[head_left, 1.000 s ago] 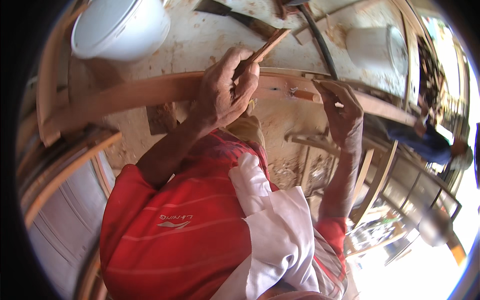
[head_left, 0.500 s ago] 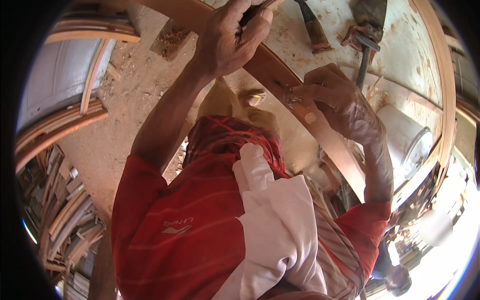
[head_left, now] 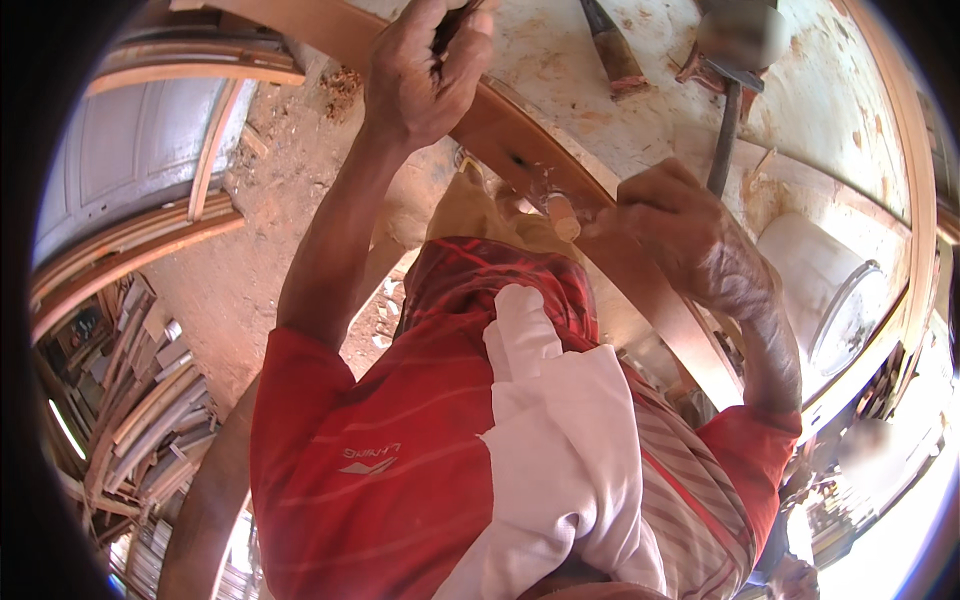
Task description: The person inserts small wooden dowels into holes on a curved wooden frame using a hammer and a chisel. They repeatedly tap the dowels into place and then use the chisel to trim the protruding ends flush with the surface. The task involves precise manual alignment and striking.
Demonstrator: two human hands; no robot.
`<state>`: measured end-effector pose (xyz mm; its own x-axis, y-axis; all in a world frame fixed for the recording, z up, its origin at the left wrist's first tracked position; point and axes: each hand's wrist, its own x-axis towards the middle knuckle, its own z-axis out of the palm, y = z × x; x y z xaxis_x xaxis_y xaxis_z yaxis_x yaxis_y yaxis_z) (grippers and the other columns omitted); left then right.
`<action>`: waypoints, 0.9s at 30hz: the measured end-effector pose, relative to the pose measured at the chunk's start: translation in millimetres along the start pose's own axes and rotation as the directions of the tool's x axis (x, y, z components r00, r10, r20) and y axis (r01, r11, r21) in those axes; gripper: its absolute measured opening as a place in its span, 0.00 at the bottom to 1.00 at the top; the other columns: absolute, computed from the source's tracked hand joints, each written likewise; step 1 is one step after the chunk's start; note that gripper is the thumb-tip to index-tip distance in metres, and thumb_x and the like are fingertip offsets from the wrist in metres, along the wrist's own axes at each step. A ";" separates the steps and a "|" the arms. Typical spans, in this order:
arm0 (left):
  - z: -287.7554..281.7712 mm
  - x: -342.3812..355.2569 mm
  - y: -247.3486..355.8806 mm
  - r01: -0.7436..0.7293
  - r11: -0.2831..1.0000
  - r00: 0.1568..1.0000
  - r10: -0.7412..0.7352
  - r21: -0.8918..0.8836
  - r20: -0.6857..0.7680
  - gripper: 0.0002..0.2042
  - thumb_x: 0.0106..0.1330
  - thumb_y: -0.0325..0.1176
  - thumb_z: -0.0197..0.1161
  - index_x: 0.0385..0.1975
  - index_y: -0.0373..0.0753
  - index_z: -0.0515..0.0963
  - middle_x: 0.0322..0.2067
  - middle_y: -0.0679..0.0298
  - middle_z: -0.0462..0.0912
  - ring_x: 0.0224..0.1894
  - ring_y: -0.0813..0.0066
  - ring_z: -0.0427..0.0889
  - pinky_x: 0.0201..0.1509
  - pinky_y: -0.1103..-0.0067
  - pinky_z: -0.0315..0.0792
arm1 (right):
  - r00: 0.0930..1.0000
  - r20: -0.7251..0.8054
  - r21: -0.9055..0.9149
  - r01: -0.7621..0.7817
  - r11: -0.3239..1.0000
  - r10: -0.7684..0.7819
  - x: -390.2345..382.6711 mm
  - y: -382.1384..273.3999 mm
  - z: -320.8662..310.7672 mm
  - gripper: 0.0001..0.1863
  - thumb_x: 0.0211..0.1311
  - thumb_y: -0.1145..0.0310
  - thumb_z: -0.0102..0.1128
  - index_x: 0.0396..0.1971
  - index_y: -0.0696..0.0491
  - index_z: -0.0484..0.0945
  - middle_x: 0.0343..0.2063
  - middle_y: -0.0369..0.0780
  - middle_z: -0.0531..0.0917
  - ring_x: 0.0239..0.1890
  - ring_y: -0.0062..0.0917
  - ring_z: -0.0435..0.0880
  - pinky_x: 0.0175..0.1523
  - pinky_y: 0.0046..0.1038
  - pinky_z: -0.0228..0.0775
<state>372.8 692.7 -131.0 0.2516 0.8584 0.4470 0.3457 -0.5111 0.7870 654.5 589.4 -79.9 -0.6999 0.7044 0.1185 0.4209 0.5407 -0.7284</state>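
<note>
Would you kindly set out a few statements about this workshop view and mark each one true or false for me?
1. The left hand is closed around a dark piece. True.
2. The white bucket is to the left of the right hand. False: it is to the right.
3. A dark mark shows on the wooden beam between the hands. True.
4. The round wooden peg is hidden beneath the left hand. False: it is in plain sight by the beam, near the right hand.
5. A white cloth lies across the red shirt. True.
</note>
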 end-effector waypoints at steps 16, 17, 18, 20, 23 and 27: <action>-5.7 -11.1 -24.7 0.033 0.997 0.992 -0.024 -0.069 0.124 0.13 0.78 0.35 0.59 0.50 0.31 0.79 0.35 0.61 0.83 0.34 0.76 0.80 0.37 0.78 0.76 | 0.926 -0.215 -0.340 -0.368 0.865 0.310 -36.9 -43.9 45.6 0.22 0.51 0.71 0.66 0.49 0.48 0.86 0.41 0.42 0.85 0.53 0.37 0.79 0.51 0.35 0.81; -1.1 -10.7 -21.8 0.098 0.995 0.990 -0.097 -0.003 0.106 0.14 0.79 0.36 0.58 0.50 0.30 0.79 0.34 0.61 0.83 0.34 0.76 0.80 0.37 0.77 0.77 | 0.930 -0.242 -0.338 -0.348 0.874 0.277 -45.2 -54.6 48.8 0.22 0.51 0.72 0.62 0.50 0.50 0.85 0.43 0.43 0.85 0.54 0.39 0.79 0.53 0.34 0.80; -0.8 -6.7 -18.8 -0.062 0.997 0.994 0.056 0.051 0.098 0.15 0.79 0.38 0.57 0.49 0.29 0.78 0.33 0.58 0.82 0.33 0.73 0.80 0.35 0.76 0.77 | 0.909 -0.350 -0.269 -0.331 0.904 0.228 -30.9 -58.0 60.6 0.22 0.52 0.73 0.60 0.50 0.52 0.84 0.44 0.46 0.83 0.53 0.40 0.79 0.57 0.37 0.77; -2.3 -0.2 -8.7 -0.034 0.999 0.988 0.029 0.029 0.148 0.14 0.80 0.36 0.54 0.48 0.27 0.76 0.29 0.57 0.77 0.29 0.70 0.76 0.31 0.75 0.73 | 0.786 -0.514 -0.084 -0.444 0.892 0.343 -32.7 -86.8 79.6 0.20 0.53 0.73 0.60 0.48 0.53 0.84 0.43 0.47 0.82 0.51 0.40 0.79 0.57 0.41 0.73; -10.5 6.1 -0.3 0.022 1.000 0.964 -0.019 -0.007 0.265 0.14 0.81 0.35 0.50 0.48 0.27 0.74 0.27 0.62 0.72 0.28 0.73 0.72 0.31 0.76 0.70 | 0.544 -0.754 0.058 -0.502 0.863 0.367 -34.4 -117.4 108.9 0.16 0.60 0.72 0.64 0.49 0.54 0.82 0.40 0.43 0.78 0.48 0.41 0.77 0.50 0.40 0.73; -14.4 7.5 -4.4 0.085 0.996 0.944 -0.074 -0.020 0.321 0.14 0.81 0.34 0.49 0.49 0.27 0.74 0.26 0.64 0.70 0.28 0.74 0.70 0.32 0.77 0.68 | 0.247 -0.809 0.284 -0.630 0.723 0.533 -53.8 -155.0 143.5 0.13 0.69 0.68 0.62 0.51 0.55 0.81 0.42 0.45 0.80 0.49 0.40 0.79 0.53 0.39 0.73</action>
<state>360.2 702.0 -125.0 0.5024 0.8344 0.2268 0.3480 -0.4352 0.8303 544.1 401.7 -70.3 0.5185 0.8343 0.1873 0.5815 -0.1834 -0.7926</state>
